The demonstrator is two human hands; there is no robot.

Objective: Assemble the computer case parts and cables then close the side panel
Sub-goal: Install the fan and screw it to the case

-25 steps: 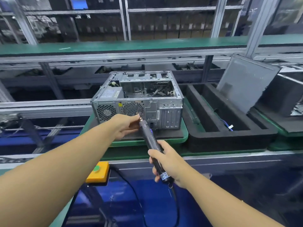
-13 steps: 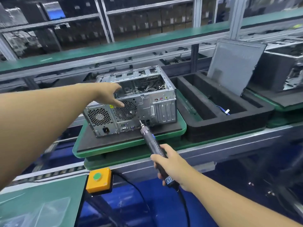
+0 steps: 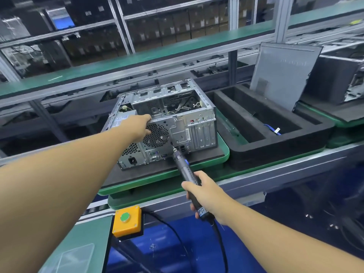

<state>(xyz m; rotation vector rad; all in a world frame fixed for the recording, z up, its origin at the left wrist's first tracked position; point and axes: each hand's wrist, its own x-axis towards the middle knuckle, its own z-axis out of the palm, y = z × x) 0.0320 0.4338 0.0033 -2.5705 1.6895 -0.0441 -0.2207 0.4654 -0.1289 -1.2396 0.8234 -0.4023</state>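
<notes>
Left hand (image 3: 140, 128) gone from screwdriver tip to computer case (image 3: 197, 125), now gripping rear top edge, steadying. Case at 12 o'clock on green pallet (image 3: 224, 154), open side up. Right hand (image 3: 204, 196) clamped on electric screwdriver (image 3: 184, 168); bit raised onto rear panel, pointing 11 o'clock, so screw-driving likely starting. Side panel (image 3: 283, 75) leans at 2 o'clock, unfitted.

Bit of screwdriver (image 3: 184, 168) at case (image 3: 197, 131) rear: contact too small to confirm; handle label (image 3: 201, 211) illegible; dark unit (image 3: 334, 75) cut by right edge.
</notes>
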